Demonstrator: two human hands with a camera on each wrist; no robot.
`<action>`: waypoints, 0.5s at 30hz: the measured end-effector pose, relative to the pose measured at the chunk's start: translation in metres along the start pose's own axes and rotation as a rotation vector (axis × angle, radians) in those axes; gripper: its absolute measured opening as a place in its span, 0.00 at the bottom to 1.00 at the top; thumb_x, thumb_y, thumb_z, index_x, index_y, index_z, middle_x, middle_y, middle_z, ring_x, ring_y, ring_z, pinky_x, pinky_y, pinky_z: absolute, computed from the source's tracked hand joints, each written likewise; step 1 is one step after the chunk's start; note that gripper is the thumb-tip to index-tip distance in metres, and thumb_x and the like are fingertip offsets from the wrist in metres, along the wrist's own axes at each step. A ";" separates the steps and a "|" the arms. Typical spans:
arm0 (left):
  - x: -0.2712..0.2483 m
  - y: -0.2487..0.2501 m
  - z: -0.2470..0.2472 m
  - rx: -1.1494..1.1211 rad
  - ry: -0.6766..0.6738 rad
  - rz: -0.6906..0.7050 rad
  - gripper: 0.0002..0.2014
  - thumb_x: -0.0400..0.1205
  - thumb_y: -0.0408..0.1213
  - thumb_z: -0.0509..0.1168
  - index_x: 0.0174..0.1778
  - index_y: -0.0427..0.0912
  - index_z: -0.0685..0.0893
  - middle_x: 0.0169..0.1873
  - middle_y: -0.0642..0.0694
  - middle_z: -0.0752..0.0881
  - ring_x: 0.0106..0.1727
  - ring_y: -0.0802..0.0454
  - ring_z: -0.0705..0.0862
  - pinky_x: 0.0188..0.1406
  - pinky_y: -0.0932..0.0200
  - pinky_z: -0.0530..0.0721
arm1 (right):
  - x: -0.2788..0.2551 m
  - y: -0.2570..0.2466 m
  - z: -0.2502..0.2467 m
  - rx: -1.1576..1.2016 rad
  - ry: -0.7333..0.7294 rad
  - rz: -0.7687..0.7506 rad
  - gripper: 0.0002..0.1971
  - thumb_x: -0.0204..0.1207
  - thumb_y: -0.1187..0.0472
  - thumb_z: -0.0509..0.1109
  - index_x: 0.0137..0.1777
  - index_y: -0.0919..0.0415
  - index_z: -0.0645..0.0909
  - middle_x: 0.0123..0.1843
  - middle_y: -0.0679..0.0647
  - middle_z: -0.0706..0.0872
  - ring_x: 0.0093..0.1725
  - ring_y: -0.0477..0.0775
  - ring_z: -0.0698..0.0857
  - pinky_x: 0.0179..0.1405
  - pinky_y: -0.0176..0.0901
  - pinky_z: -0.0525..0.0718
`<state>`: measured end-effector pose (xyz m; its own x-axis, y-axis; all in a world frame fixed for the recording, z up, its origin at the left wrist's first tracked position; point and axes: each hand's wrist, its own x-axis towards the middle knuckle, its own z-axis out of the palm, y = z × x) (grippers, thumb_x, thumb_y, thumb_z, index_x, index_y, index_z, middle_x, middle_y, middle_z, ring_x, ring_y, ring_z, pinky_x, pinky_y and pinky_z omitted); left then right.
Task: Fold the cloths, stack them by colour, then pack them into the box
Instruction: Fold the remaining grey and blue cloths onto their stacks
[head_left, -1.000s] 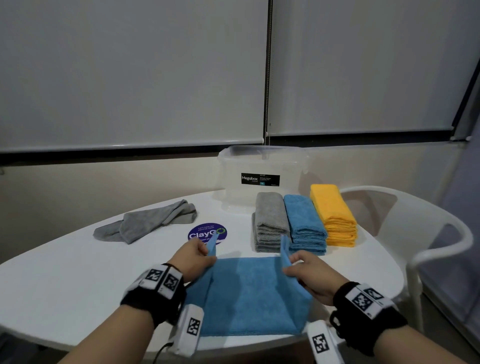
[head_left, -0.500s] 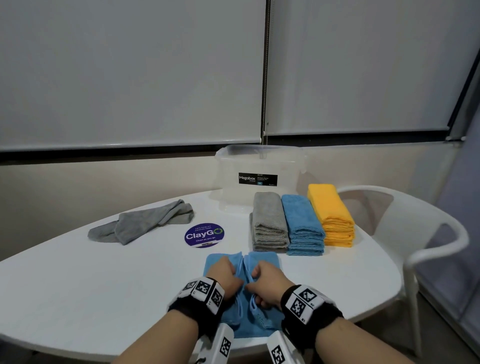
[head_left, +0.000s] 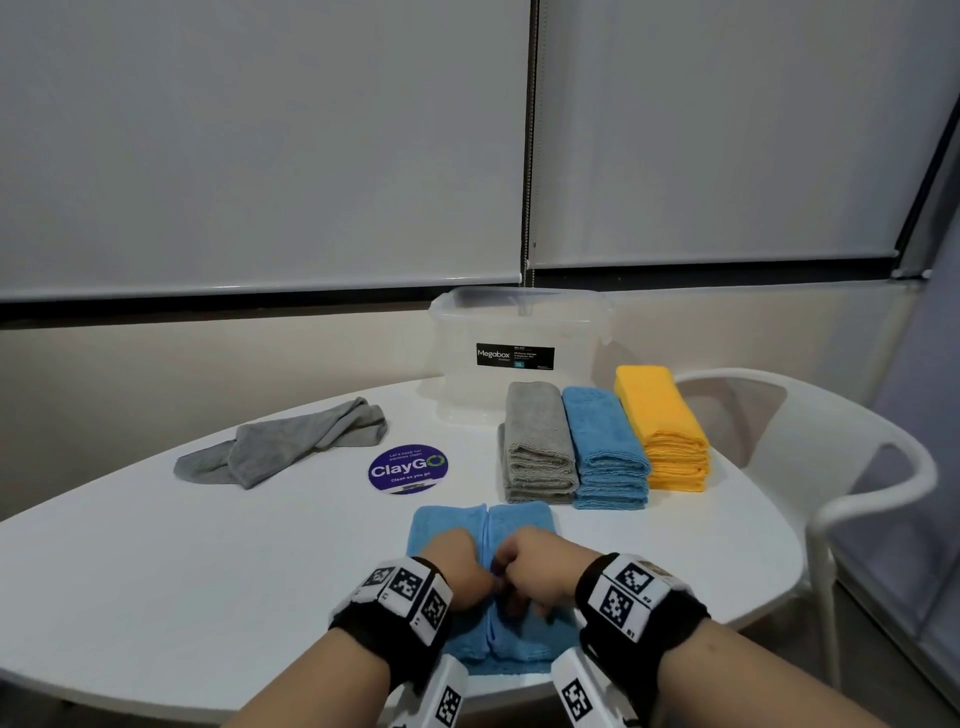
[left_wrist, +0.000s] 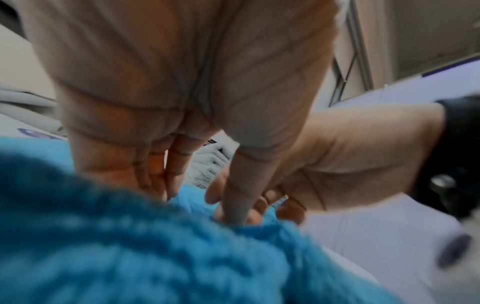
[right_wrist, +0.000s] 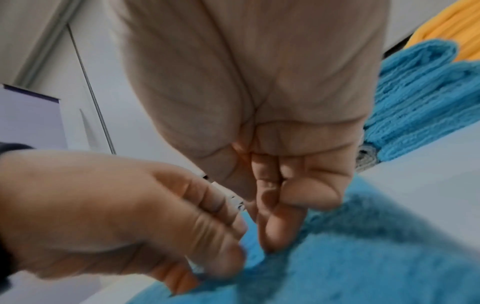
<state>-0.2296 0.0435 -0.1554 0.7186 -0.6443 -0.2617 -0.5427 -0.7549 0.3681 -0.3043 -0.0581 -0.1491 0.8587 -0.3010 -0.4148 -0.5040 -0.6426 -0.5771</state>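
Note:
A blue cloth (head_left: 519, 519) lies on the white table (head_left: 156, 571) near its front edge, with both sides folded in to meet at a middle seam. My left hand (head_left: 465, 577) and right hand (head_left: 530, 569) sit knuckle to knuckle on that seam, fingers curled, each pinching a folded edge. The wrist views show the blue cloth (left_wrist: 155, 257) (right_wrist: 363, 257) bunched under the fingertips. Behind it stand three folded stacks: grey (head_left: 537, 447), blue (head_left: 605, 447) and yellow (head_left: 660, 421). A clear plastic box (head_left: 519, 358) stands behind them. One loose grey cloth (head_left: 291, 447) lies at the back left.
A round purple ClayGo sticker (head_left: 408, 468) is on the table between the loose grey cloth and the stacks. A white plastic chair (head_left: 857, 478) stands at the table's right edge. Wall and window blinds close off the far side.
The hands carried the cloth's two side edges inward until they met in the middle. Since then the folded halves have settled flat and the hands stay together on the seam.

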 end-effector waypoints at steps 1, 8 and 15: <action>-0.003 0.003 0.003 0.057 0.007 0.016 0.21 0.77 0.45 0.70 0.62 0.38 0.79 0.59 0.41 0.84 0.62 0.44 0.82 0.54 0.56 0.80 | 0.000 0.003 -0.006 -0.070 0.037 -0.034 0.16 0.77 0.72 0.58 0.58 0.63 0.84 0.50 0.61 0.88 0.35 0.54 0.85 0.32 0.42 0.81; -0.010 0.005 0.015 0.272 -0.003 0.172 0.20 0.77 0.33 0.66 0.65 0.39 0.71 0.64 0.39 0.72 0.64 0.40 0.78 0.64 0.52 0.77 | -0.003 0.039 -0.028 -0.520 0.178 -0.047 0.19 0.78 0.66 0.57 0.64 0.49 0.79 0.64 0.53 0.76 0.68 0.61 0.75 0.65 0.50 0.71; 0.003 -0.032 -0.007 0.426 0.075 0.111 0.20 0.78 0.28 0.63 0.66 0.41 0.70 0.65 0.40 0.71 0.68 0.40 0.74 0.65 0.44 0.77 | -0.032 0.023 -0.024 -0.406 -0.074 -0.201 0.19 0.78 0.60 0.65 0.69 0.53 0.80 0.67 0.50 0.82 0.64 0.51 0.80 0.63 0.39 0.75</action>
<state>-0.2072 0.0668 -0.1612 0.6667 -0.7256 -0.1704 -0.7379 -0.6748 -0.0137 -0.3410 -0.0807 -0.1324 0.9196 -0.1004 -0.3799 -0.2379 -0.9117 -0.3351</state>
